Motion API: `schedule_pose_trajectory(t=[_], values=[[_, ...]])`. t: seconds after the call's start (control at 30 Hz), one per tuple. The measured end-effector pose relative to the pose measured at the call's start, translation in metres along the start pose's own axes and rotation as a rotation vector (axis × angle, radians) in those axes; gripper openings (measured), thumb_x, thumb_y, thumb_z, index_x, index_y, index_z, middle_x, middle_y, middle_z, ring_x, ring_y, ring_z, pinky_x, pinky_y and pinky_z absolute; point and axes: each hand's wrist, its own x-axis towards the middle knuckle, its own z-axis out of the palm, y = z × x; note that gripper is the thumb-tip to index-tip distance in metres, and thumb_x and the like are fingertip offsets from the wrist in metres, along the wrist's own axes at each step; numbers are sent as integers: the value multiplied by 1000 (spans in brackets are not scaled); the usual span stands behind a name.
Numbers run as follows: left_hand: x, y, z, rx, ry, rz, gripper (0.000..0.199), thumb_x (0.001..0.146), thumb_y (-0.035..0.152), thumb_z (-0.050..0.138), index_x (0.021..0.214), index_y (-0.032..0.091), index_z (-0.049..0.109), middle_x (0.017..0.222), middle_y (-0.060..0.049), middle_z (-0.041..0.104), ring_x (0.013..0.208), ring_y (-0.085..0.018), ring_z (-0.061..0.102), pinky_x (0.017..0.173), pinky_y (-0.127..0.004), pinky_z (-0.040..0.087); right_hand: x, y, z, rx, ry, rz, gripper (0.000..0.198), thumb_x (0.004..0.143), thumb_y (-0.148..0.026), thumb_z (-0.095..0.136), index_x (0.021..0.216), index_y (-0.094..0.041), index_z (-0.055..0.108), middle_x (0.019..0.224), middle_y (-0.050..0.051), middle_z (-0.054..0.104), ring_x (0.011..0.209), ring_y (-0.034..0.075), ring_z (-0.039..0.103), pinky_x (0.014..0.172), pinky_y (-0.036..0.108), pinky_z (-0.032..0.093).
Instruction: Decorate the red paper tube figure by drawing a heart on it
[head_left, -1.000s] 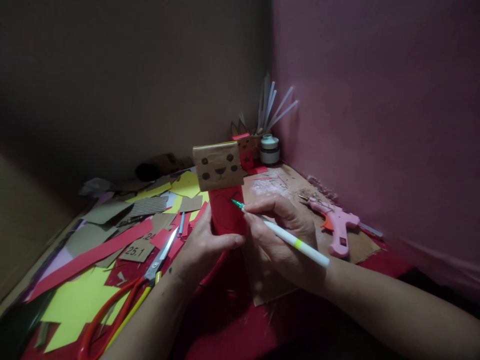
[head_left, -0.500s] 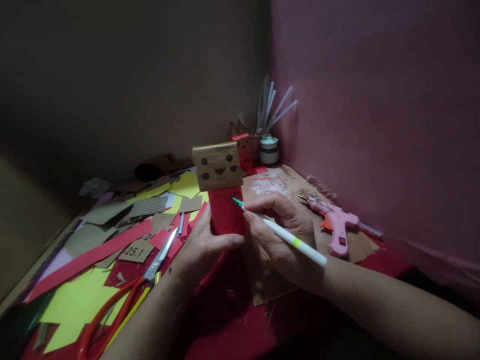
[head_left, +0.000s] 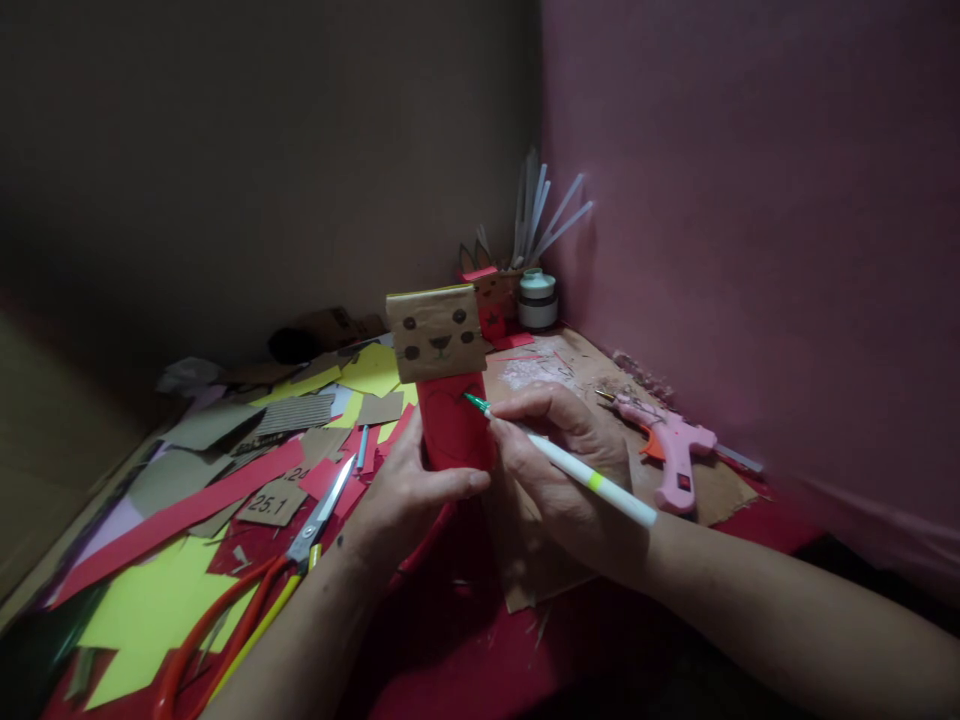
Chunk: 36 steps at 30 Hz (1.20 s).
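Note:
My left hand (head_left: 409, 490) is wrapped around the lower part of a cardboard animal figure (head_left: 454, 425), thumb across its front. The figure has a red paper body with a dark curved line drawn on it and a square brown cardboard head (head_left: 437, 335) with an animal face drawn in dark ink. In a writing grip, my right hand (head_left: 566, 460) holds a white marker (head_left: 581, 472) with a green tip and a yellow-green band. The green tip meets the red body near the drawn line, just below the head.
Red-handled scissors (head_left: 300, 555) lie at left among yellow paper (head_left: 157, 600), red strips and cardboard scraps. A pink glue gun (head_left: 679, 445) rests at right. Behind stand another red figure (head_left: 491, 305), a lidded jar (head_left: 538, 298) and several white sticks (head_left: 544, 215) in the corner.
The marker and right hand have shifted very slightly to the right. The figure and left hand stay almost in place.

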Motion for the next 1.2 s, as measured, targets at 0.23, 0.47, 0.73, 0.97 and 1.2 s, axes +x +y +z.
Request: schedule_pose_trajectory(t=[0.23,0.47,0.73,0.97,1.2], values=[[-1,2,2,-4,10,1,60,53,20,96,108,17,70,92,-7,76,83,-25,67,75,-33,53,-1,7,0,39,16,9,5,95,-25,70,100,-26,69,79,-3,65,64,11,58,56,24,49],[-2,1,1,-25,-24,-7,63,56,20,95,113,16,69,99,-7,77,84,-24,68,75,-32,53,-1,4,0,-8,33,-34,6,94,-23,71,98,-25,69,84,-2,67,74,13,63,65,26,53],[-2,0,0,2,26,-26,57,53,22,95,103,15,69,90,-7,75,83,-25,68,75,-34,54,0,1,-2,-79,-26,-47,5,93,-21,70,96,-25,71,82,-2,69,73,13,65,67,26,56],[-1,0,0,-8,-30,-3,59,57,22,95,111,17,71,95,-7,76,82,-23,68,74,-32,54,-1,2,1,-2,27,3,4,93,-23,69,95,-26,68,80,-3,66,70,12,62,59,25,52],[0,0,-1,-9,-15,6,64,55,21,96,114,17,71,95,-8,77,92,-29,71,81,-36,56,0,5,0,-2,35,-9,6,94,-22,69,97,-26,67,81,-3,64,73,13,62,61,25,51]])
